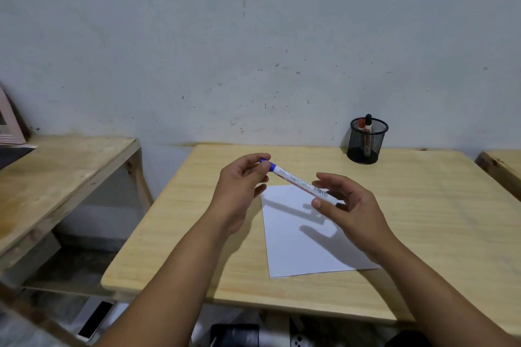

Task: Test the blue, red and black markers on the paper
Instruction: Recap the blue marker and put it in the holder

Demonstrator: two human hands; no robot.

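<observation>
Side table (64, 175): wooden, far left, next to your table, some flat stuff at its back corner, too cut off to tell what.
Floor: phone (95, 320) lying below the table edge, lower left.
Table (197, 234): light wood, against the wall, holds the paper and the cup.
Left hand (242, 180): you hold it above the table, fingers curled, thumb and fingertips pinching the blue cap end of the marker.
Blue marker (298, 182): in the air between both your hands, slanting from upper left down to lower right, white barrel with print, cap on, above the top edge of the paper, not touching it.
Paper (304, 248): white sheet flat on the table, no marks visible, hand shadows on it.
Right hand (346, 203): you pinch the marker's other end between thumb and forefinger, remaining fingers loosely spread, not gripping.
Mesh cup (366, 141): black, at the table's back right near the wall, well apart from your hands.
Red marker (361, 124): upright in the cup.
Black marker (368, 121): upright in the cup, just beside the red one.
</observation>
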